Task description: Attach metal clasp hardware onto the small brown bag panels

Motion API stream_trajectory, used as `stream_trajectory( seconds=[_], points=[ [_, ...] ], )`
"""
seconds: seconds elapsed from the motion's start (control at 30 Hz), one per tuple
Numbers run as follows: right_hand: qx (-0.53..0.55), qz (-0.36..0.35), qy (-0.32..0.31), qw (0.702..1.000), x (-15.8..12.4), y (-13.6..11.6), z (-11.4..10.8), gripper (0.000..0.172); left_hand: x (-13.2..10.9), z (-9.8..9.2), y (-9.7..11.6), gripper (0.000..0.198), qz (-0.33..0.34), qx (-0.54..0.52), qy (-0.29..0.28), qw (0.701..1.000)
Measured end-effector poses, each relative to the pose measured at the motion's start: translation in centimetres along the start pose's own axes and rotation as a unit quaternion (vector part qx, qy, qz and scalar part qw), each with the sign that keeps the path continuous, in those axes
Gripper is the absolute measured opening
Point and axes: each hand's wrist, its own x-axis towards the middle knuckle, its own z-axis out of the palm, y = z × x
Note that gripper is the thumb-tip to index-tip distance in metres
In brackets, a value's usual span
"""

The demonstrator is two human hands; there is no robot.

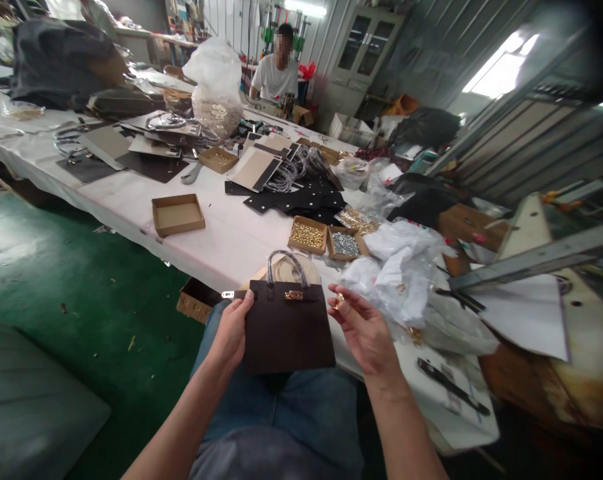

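My left hand (pixel 232 330) grips the left edge of a small dark brown handbag (pixel 287 331) held over my lap. The bag has a wrapped loop handle (pixel 286 261), a gold clasp (pixel 294 295) at its top centre and a silver-tipped strap end (pixel 230 294) sticking out left. My right hand (pixel 365 328) is just right of the bag, palm up, fingers curled, pinching a small gold fitting (pixel 338 301) between thumb and fingertips.
A long white table (pixel 131 193) carries open cardboard boxes (pixel 177 214), boxes of gold (pixel 307 235) and silver hardware (pixel 345 244), black cut pieces (pixel 306 200), plastic wrappings (pixel 406 267) and a big bag (pixel 215 87). A person (pixel 276 70) sits at the far end. Green floor lies left.
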Motion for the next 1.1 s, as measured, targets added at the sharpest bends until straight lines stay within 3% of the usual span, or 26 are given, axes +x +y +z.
stream_trajectory(
  seconds=[0.13, 0.27, 0.37, 0.53, 0.73, 0.83, 0.97, 1.1],
  points=[
    [0.016, 0.021, 0.027, 0.999, 0.1, 0.4, -1.2, 0.032, -0.1, 0.3, -0.3, 0.051, -0.001, -0.001, -0.003, 1.000],
    [0.023, 0.024, 0.016, 0.999, 0.0, 0.4, -2.1, 0.031, 0.0, 0.6, -0.6, 0.056, 0.006, 0.000, -0.003, 1.000],
    [-0.022, 0.010, 0.020, 1.000, -0.1, 0.6, -1.9, 0.031, 0.0, 1.1, -0.8, 0.059, 0.028, 0.001, 0.013, 1.000],
    [-0.178, -0.014, 0.058, 0.982, -0.6, 1.8, 1.0, 0.047, -0.2, 1.5, -1.6, 0.054, 0.058, -0.006, -0.004, 0.998],
    [-0.178, -0.015, 0.009, 0.984, -1.1, 3.5, 5.9, 0.054, -0.4, 1.3, -2.6, 0.054, 0.088, -0.004, 0.026, 0.996],
    [-0.220, -0.036, 0.004, 0.975, -1.1, 4.5, 7.5, 0.047, -0.9, 1.4, -2.5, 0.058, 0.093, 0.003, 0.023, 0.995],
    [-0.320, -0.111, 0.017, 0.941, -1.1, 5.6, 8.6, 0.032, -1.7, 1.7, -1.7, 0.063, 0.108, 0.033, 0.036, 0.993],
    [-0.345, -0.135, 0.029, 0.928, -1.2, 6.1, 9.1, 0.030, -2.1, 1.7, -1.3, 0.065, 0.120, 0.054, 0.046, 0.990]
  ],
)
